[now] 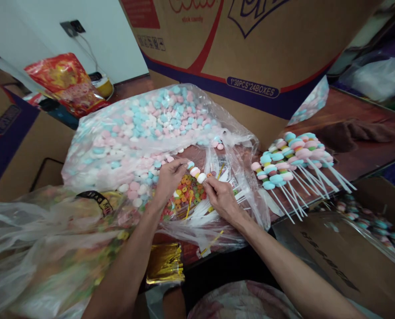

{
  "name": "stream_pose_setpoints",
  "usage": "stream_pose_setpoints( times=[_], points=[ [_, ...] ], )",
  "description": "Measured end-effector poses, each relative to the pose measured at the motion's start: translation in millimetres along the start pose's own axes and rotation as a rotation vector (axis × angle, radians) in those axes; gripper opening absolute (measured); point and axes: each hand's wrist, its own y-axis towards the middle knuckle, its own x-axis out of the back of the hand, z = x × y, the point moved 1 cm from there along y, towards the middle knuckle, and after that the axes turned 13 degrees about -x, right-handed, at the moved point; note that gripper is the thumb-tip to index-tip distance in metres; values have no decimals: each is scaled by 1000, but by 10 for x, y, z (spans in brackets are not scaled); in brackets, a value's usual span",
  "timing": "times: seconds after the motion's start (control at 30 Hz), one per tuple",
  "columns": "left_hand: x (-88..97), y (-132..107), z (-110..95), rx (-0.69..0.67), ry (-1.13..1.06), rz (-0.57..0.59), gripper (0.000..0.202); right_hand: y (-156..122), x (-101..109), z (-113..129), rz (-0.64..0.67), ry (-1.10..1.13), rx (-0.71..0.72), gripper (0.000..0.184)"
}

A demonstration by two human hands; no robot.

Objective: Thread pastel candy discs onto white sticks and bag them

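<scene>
Left hand (pixel 170 179) pinches one end of a short row of candies (pixel 194 172), blue, yellow and white; right hand (pixel 222 195) closed at the other, thumb and fingers against the last white piece. Row is held above the desk (pixel 373 108), between the two hands. Whether a stick runs through it is hard to say; fingers cover the ends. Below: gummy rings (pixel 186 188) (mostly orange, red, green), white sticks (pixel 200 218) beside them. Behind, large clear bag of pastel candies (pixel 150 122). Off right, threaded candy sticks (pixel 283 161) lie piled together.
</scene>
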Motion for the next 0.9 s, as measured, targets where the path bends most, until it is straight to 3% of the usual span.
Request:
stream_pose_setpoints(
  times=[0.13, 0.5, 0.67, 0.9],
  points=[
    [-43, -63, 8, 82, -76, -37, 27, -15, -3, 3, 2, -22, 16, 24],
    [-183, -197, -78, 42, 50, -33, 25, -4, -33, 1, -38, -85, -10, 20],
    [-206, -236, -18, 121, -7, -18, 30, 27, -18, 33, -30, -132, -55, 19],
    [-214, -162, -156, 143, 54, -119, 37, 52, -8, 80, -18, -147, -80, 20]
  ],
)
